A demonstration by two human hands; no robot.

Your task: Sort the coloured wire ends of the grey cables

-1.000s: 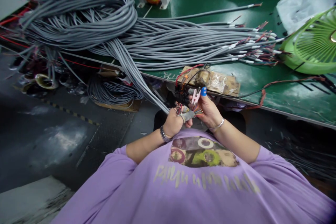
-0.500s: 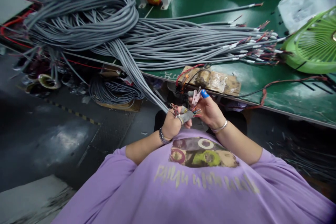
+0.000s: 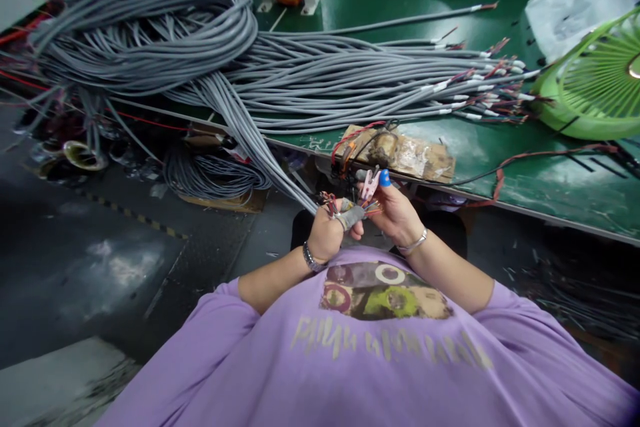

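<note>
Close in front of my body, my left hand [image 3: 326, 235] is closed around the ends of several grey cables [image 3: 293, 188]. Grey wrapping covers its thumb. Thin coloured wires [image 3: 371, 209] fan out from the cable end beyond that thumb. My right hand [image 3: 400, 213], with blue wrapping on the thumb tip, pinches a small pink clip-like tool [image 3: 369, 185] between thumb and fingers. The tool's lower end is right by the coloured wires; whether it grips them I cannot tell. Stripped reddish wire ends [image 3: 330, 201] stick up behind my left hand.
A large coil of grey cable [image 3: 150, 33] and a long bundle with stripped ends [image 3: 360, 87] lie on the green table [image 3: 565, 193]. A cardboard piece [image 3: 425, 159] sits at its edge. A green fan [image 3: 590, 80] stands right. More coiled cable [image 3: 215, 177] is below the table.
The pink tool has come lower and closer to the coloured wires, with my right hand turned slightly. My left hand keeps its hold on the cables. The whole view has shifted a little.
</note>
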